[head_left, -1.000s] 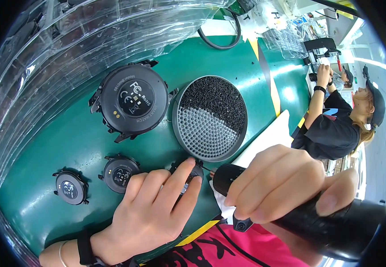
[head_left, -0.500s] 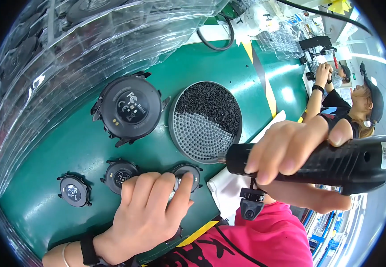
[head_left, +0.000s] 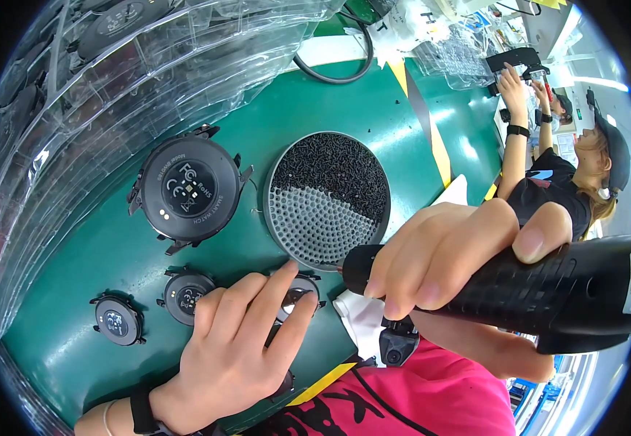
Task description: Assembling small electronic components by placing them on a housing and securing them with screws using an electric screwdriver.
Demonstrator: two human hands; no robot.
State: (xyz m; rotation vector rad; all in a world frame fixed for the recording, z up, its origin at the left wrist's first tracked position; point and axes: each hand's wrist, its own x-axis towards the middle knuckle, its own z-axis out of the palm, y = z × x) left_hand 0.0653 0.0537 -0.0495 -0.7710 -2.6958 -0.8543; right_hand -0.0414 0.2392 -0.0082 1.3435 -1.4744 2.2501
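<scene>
My left hand [head_left: 232, 338] reaches over the table, thumb and index finger around a round black smartwatch body [head_left: 312, 293], partly covering it. My right hand [head_left: 460, 261] is wrapped round a black electric screwdriver [head_left: 548, 291]; its narrow tip points left, close to the lower rim of a round screw tray [head_left: 269, 211]. Small black screws [head_left: 330, 163] heap in the tray's far part, while bare holes show in its near part. Left of the tray, a larger-looking smartwatch body [head_left: 188, 189] lies back up. Two more smartwatch bodies, one in the middle [head_left: 187, 294] and one farther left [head_left: 118, 320], lie nearby.
Stacked clear plastic trays [head_left: 148, 87] rise along the left and far side. A white cloth [head_left: 359, 316] lies by the table's near edge, next to a small black camera-like device [head_left: 397, 341]. Yellow-black tape [head_left: 421, 116] crosses the green table. A co-worker [head_left: 555, 174] works at the right.
My right hand has brought the screwdriver slightly left and nearer. My left index finger has stretched outward, leaving a wider gap to the thumb. The co-worker's hands have moved apart.
</scene>
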